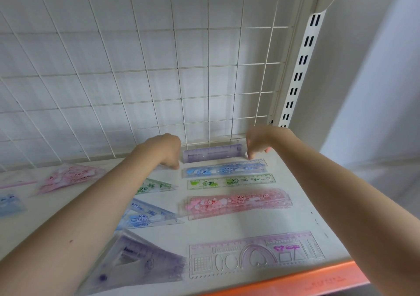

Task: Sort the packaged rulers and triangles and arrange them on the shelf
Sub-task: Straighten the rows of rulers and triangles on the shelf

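Head view: purple ruler (212, 152) at shelf (302, 204) back against wire grid (159, 68), left hand (164, 150) and right hand (258, 141) fingertips down at its ends, grasp unclear; light, stiff, slippery sleeve, best pinched endwise.

I see both hands at the rear of the shelf (295, 182), against the wire grid panel (159, 68). My left hand (166, 151) and right hand (258, 141), fingers curled downward, flank the purple ruler (212, 153). In front of the purple ruler lie the blue ruler (225, 169), green ruler (230, 181), pink rulers (236, 203) and stencil ruler (256, 253). Triangles (145, 216) lie left of them.
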Demonstrator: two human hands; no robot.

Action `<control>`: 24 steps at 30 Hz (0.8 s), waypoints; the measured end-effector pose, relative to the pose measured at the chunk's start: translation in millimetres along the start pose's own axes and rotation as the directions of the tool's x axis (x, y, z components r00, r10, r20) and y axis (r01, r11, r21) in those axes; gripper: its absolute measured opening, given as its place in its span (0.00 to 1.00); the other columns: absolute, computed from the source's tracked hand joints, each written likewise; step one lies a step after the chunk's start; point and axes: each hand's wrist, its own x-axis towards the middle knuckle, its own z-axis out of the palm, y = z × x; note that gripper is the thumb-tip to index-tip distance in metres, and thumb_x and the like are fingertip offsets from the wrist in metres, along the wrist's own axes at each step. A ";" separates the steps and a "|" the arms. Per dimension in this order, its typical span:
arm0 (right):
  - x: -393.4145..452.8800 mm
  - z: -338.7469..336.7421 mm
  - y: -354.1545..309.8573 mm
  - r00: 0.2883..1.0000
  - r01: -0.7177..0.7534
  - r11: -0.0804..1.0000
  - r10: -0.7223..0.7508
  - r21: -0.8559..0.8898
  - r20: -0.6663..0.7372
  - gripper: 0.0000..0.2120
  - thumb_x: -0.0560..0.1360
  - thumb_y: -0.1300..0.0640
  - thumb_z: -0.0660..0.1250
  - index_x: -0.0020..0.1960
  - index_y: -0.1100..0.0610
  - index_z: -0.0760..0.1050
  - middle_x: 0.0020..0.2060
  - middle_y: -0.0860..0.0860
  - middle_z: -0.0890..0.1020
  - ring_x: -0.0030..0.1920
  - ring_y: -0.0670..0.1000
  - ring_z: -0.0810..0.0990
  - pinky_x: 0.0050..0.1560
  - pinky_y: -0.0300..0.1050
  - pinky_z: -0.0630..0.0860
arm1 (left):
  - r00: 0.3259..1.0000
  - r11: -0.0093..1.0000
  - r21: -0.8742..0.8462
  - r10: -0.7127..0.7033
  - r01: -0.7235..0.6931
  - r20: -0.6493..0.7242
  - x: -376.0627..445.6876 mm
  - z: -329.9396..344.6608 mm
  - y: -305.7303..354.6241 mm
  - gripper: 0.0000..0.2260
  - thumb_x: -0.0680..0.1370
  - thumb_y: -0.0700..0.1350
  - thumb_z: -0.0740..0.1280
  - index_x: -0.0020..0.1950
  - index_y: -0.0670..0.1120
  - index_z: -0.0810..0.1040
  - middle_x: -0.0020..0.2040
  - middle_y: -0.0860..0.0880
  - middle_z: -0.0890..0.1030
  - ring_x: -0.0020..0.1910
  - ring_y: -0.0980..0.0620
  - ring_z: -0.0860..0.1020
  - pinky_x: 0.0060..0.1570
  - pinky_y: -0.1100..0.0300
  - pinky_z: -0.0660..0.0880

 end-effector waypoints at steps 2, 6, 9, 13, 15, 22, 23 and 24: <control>0.3 0.7 -2.4 1.000 0.007 1.000 -0.007 0.003 -0.001 0.13 0.70 0.55 0.73 0.36 0.55 0.68 0.41 0.54 0.78 0.37 0.52 0.77 0.41 0.44 0.75 | 0.999 1.000 -0.019 0.010 -0.011 -0.039 2.2 4.2 2.5 0.11 0.71 0.43 0.70 0.52 0.42 0.79 0.49 0.46 0.81 0.47 0.46 0.79 0.49 0.55 0.77; 0.5 1.3 -9.5 1.000 0.019 1.000 -0.019 -0.001 -0.014 0.14 0.70 0.57 0.72 0.35 0.58 0.67 0.33 0.52 0.74 0.38 0.53 0.76 0.41 0.43 0.73 | 0.995 0.999 -0.018 0.025 -0.027 -0.097 3.9 8.0 10.9 0.03 0.72 0.39 0.67 0.38 0.43 0.76 0.39 0.47 0.78 0.39 0.47 0.77 0.38 0.58 0.73; 1.2 2.7 -8.0 0.999 0.014 1.000 -0.014 -0.001 -0.031 0.13 0.70 0.57 0.71 0.35 0.58 0.67 0.32 0.52 0.73 0.35 0.53 0.75 0.41 0.43 0.72 | 0.994 0.999 -0.050 -0.004 -0.002 -0.114 4.8 9.4 11.7 0.10 0.72 0.40 0.67 0.33 0.45 0.70 0.32 0.48 0.72 0.35 0.47 0.74 0.35 0.59 0.70; 6.2 6.1 -4.3 0.999 0.017 1.000 -0.016 0.018 -0.050 0.14 0.70 0.57 0.71 0.34 0.58 0.67 0.33 0.52 0.74 0.37 0.54 0.75 0.40 0.45 0.73 | 0.995 0.993 -0.121 -0.011 -0.001 -0.100 6.1 10.3 7.4 0.02 0.71 0.40 0.67 0.39 0.43 0.76 0.35 0.48 0.74 0.36 0.47 0.74 0.37 0.59 0.71; 8.9 8.1 -4.8 0.997 0.023 1.000 -0.022 0.020 -0.071 0.14 0.70 0.57 0.71 0.34 0.57 0.67 0.34 0.52 0.73 0.38 0.54 0.74 0.39 0.45 0.72 | 0.995 0.988 -0.154 -0.013 -0.002 -0.098 6.8 11.5 7.2 0.03 0.72 0.40 0.67 0.43 0.41 0.78 0.37 0.46 0.75 0.37 0.47 0.75 0.37 0.59 0.71; 10.4 12.8 -3.8 0.994 0.038 0.999 -0.034 0.031 -0.108 0.15 0.72 0.59 0.69 0.33 0.58 0.65 0.32 0.51 0.70 0.33 0.51 0.70 0.35 0.42 0.68 | 0.992 0.970 -0.243 -0.035 0.004 -0.122 9.2 18.3 5.3 0.07 0.73 0.39 0.66 0.48 0.40 0.80 0.47 0.42 0.81 0.46 0.44 0.79 0.46 0.55 0.76; 10.3 12.3 -4.2 0.993 0.039 0.999 -0.035 0.029 -0.111 0.14 0.72 0.59 0.69 0.33 0.58 0.65 0.33 0.52 0.71 0.35 0.52 0.71 0.36 0.43 0.69 | 0.991 0.967 -0.256 -0.042 0.007 -0.131 8.8 19.1 4.8 0.06 0.73 0.39 0.65 0.47 0.40 0.80 0.47 0.42 0.80 0.46 0.43 0.79 0.46 0.55 0.76; 9.9 11.9 -4.6 0.993 0.040 0.999 -0.037 0.027 -0.114 0.14 0.73 0.59 0.69 0.33 0.58 0.65 0.33 0.52 0.72 0.37 0.53 0.73 0.38 0.43 0.71 | 0.989 0.964 -0.266 -0.049 0.011 -0.138 8.5 19.6 4.2 0.06 0.73 0.39 0.65 0.47 0.40 0.80 0.47 0.43 0.80 0.46 0.44 0.79 0.46 0.55 0.76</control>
